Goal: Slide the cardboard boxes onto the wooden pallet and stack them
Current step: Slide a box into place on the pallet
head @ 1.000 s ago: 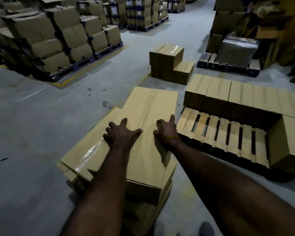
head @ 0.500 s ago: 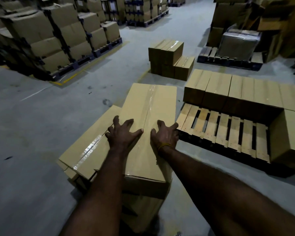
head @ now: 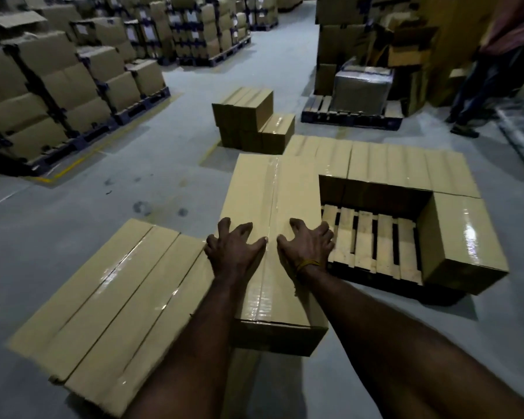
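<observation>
Both hands lie flat on top of a long box [head: 273, 225], fingers spread wide, palms down, with no grip closed around anything. The left hand [head: 233, 252] rests left of the taped centre seam [head: 270, 237] and the right hand [head: 307, 247] rests right of it, the thumbs pointing toward each other and nearly meeting over the tape. The right hand's outer fingers reach the box's right edge, just beside the slats of the pallet [head: 372, 246]. A yellow band [head: 307, 264] circles the right wrist. The box stretches away from the person, its near end below the forearms and its far end up against the row of boxes [head: 384, 164] standing along the pallet's far side. Its right side runs along the pallet's left edge; whether it sits on the slats or beside them cannot be told. Another box [head: 460, 240] lies on the pallet's right end. To the left, on the floor [head: 73, 192], lies a group of flat boxes [head: 115, 294] touching the long box near the left wrist. A small stack [head: 251, 119] stands farther off.
</observation>
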Motion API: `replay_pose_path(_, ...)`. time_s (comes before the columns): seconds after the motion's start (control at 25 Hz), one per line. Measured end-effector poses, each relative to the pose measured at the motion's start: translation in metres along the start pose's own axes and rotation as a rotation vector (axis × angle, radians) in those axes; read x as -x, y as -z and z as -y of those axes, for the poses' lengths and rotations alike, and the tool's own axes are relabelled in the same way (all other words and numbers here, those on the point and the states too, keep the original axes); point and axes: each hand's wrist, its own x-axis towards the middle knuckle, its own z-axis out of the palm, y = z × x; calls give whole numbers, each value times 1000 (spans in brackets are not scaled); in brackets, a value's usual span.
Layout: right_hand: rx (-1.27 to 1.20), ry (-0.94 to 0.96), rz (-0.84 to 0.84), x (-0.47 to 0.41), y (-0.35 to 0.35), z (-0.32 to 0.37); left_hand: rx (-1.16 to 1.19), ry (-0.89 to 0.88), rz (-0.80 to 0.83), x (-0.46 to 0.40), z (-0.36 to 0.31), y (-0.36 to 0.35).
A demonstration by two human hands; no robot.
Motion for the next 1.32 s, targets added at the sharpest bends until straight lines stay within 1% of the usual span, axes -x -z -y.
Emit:
replay_pose_path(0.32,22,-138,-99,-120,112,-166,100,-128,55,-2,-206,-117)
replay_pose_path(0.6,50,-214,-162,-197,170,-254,156,-216,87,-14,-321,-188)
replay_pose_path(0.68,62,-232,-181,-218,174,-271,154,-250,83,-26,-342,-208)
replay_pose_path(0.84,72,-205,-219,-264,171,-302,147,-297,85,-62,-378,-257)
replay_pose_path(1.0,90,-163,-170,-322,153,-341,134,-291,142,-103,-411,-318)
replay_pose_path(1.12,82,-172,-158,-359,142,-374,123,-320,145,-122,-431,-361)
replay_pose_path(1.32,110,-176,-133,-429,117,-439,130,-267,219,-151,-462,-449)
